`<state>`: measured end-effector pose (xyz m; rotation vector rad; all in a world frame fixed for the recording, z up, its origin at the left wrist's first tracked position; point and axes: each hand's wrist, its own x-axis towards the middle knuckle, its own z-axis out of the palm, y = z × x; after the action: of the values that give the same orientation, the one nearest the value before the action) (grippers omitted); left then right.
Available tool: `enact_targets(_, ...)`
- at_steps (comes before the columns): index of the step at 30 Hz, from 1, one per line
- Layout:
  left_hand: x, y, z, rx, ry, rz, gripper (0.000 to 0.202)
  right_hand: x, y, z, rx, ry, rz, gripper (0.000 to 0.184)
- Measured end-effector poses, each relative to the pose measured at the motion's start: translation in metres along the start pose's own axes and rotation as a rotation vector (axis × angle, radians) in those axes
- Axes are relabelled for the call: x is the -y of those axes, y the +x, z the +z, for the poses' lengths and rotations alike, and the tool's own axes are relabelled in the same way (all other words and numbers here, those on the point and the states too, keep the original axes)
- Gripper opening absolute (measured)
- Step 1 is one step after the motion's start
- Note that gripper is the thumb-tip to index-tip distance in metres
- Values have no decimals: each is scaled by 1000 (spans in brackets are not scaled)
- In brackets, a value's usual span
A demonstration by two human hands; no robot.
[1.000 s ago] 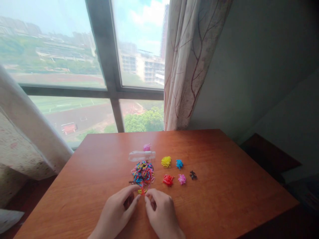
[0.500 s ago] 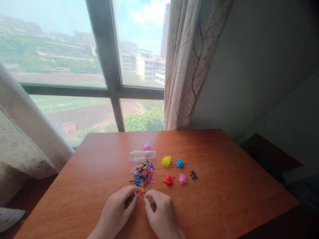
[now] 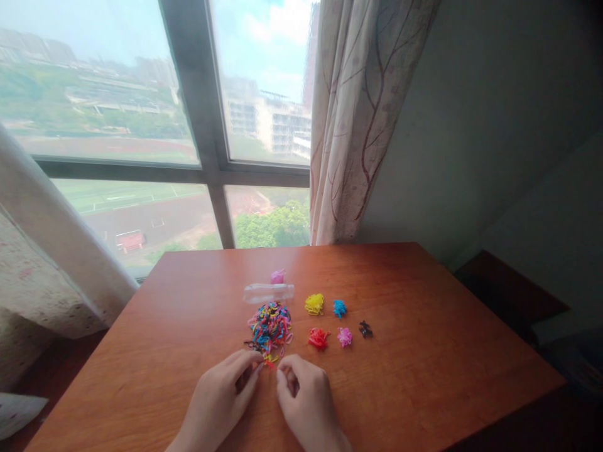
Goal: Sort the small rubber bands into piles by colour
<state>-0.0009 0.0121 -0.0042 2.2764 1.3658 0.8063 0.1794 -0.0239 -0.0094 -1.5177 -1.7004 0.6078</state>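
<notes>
A mixed pile of small coloured rubber bands (image 3: 271,326) lies in front of my hands. At its near edge, a red rubber band (image 3: 269,364) shows between my two hands. My left hand (image 3: 226,389) is closed in a pinch, with its thumb and fingertips at the left end of this band. Just right of it, my right hand (image 3: 306,392) has thumb and forefinger pressed together; whatever is between them is too small to make out. Some yellow bands (image 3: 272,357) lie right beyond the fingertips.
Sorted heaps sit to the right: yellow bands (image 3: 315,304), blue bands (image 3: 339,308), red bands (image 3: 319,338), pink bands (image 3: 345,337) and black bands (image 3: 365,329). Behind the mixed pile are a clear plastic bottle (image 3: 268,293) and a pink object (image 3: 277,276). The wooden table (image 3: 424,376) meets a window.
My right hand has shifted slightly right, widening the gap to the left hand. The left hand stays almost in place beside the red rubber band.
</notes>
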Motion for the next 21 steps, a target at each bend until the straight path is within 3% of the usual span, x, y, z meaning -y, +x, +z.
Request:
enact_targets(10,-1,1,-2,-17,44,17,22,-4,2,4,-34,-3,58,13)
enact_targets(21,-4,-1,2,-58,4,-30,27,-3,1,3,-29,89,30,12)
